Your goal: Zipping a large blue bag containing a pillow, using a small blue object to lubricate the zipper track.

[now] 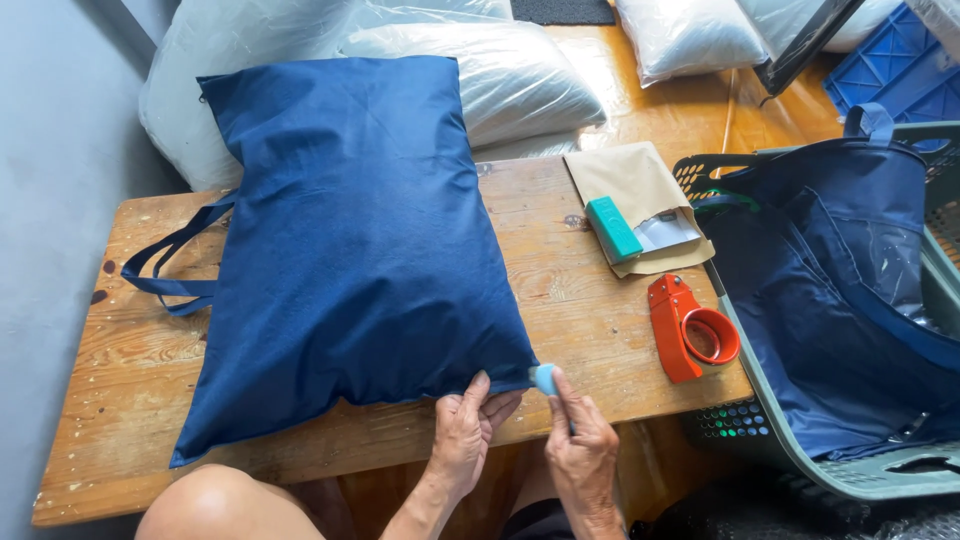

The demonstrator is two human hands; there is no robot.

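Observation:
A stuffed dark blue fabric bag (350, 240) with long handles lies flat on a low wooden table (130, 380). My left hand (465, 430) pinches the bag's near right corner at the table's front edge. Right beside it, my right hand (580, 445) holds a small light blue tool (545, 378) with its tip against that same corner. What kind of tool it is cannot be made out.
A red tape dispenser (690, 330), a teal block (613, 228) and brown envelopes (640, 200) lie on the table's right part. A green basket (860, 480) holding more blue bags stands at right. Plastic-wrapped pillows (500, 70) lie behind. My knee (220, 505) shows below.

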